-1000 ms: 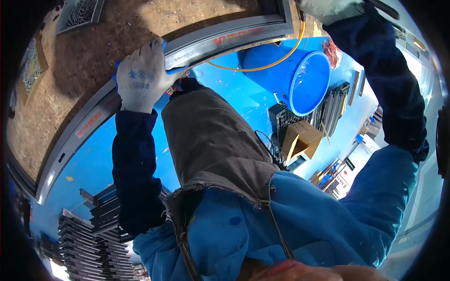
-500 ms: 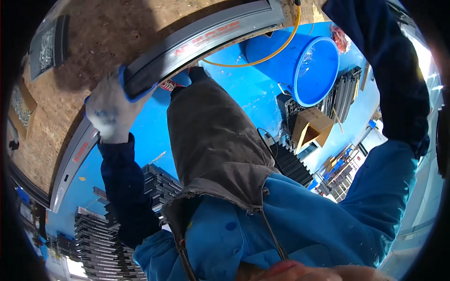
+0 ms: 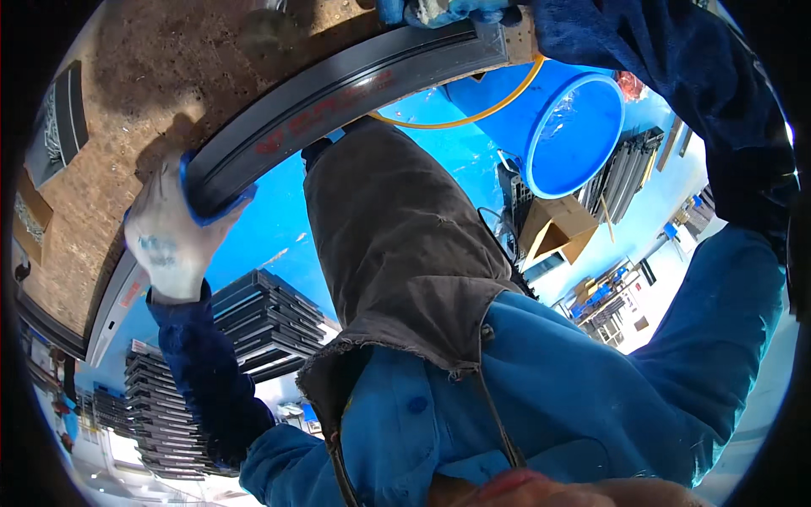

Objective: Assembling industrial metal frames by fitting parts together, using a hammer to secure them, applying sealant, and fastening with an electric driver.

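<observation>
The left hand (image 3: 173, 232) curls round a long grey metal frame (image 3: 338, 106), the right hand (image 3: 456, 10) has an unclear hold, and a curved yellow hose (image 3: 490, 115) crosses a round blue barrel (image 3: 522, 124).

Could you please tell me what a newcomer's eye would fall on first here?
Probably the big blue barrel, its round mouth open, at upper right. Next, the dark metal frame along the edge of the wooden bench, gripped at left by the gloved left hand. The right hand, partly cut off by the top edge, is near the frame's right corner.
</observation>
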A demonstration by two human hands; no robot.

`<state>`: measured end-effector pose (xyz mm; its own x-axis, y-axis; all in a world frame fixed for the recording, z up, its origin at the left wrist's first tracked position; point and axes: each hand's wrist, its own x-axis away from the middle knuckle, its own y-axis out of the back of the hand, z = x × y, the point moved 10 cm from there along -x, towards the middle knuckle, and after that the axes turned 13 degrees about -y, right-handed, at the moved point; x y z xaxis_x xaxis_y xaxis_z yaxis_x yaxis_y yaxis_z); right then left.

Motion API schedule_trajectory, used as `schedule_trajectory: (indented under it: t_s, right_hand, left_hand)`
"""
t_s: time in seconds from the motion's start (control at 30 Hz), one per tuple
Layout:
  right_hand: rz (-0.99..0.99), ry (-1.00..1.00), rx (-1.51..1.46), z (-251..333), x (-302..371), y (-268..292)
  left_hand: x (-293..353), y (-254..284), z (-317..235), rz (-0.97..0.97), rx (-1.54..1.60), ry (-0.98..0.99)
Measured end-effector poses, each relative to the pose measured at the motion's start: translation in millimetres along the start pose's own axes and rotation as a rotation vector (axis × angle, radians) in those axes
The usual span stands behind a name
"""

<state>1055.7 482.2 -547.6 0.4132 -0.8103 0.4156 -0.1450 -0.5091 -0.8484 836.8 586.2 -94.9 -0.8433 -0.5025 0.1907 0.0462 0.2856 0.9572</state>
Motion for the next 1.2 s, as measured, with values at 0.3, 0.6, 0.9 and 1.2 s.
schedule_trajectory:
  t_s: [0.3,0.6,0.9,1.2]
  right_hand:
    - [0.473,0.457,-0.550,-157,-31,24]
    - [0.352,0.570,-0.606,-144,0,12]
    - [0.412,0.583,-1.428,-53,160,-12]
    - [0.544,0.322,-2.854,26,211,-222]
  left_hand:
    - [-34,1,-30,-0.371,0.047,-0.199]
    - [-27,4,-34,-0.405,-0.080,-0.237]
    - [-16,-9,-22,-0.365,-0.073,-0.143]
    - [-33,-6,-26,-0.275,-0.011,-0.117]
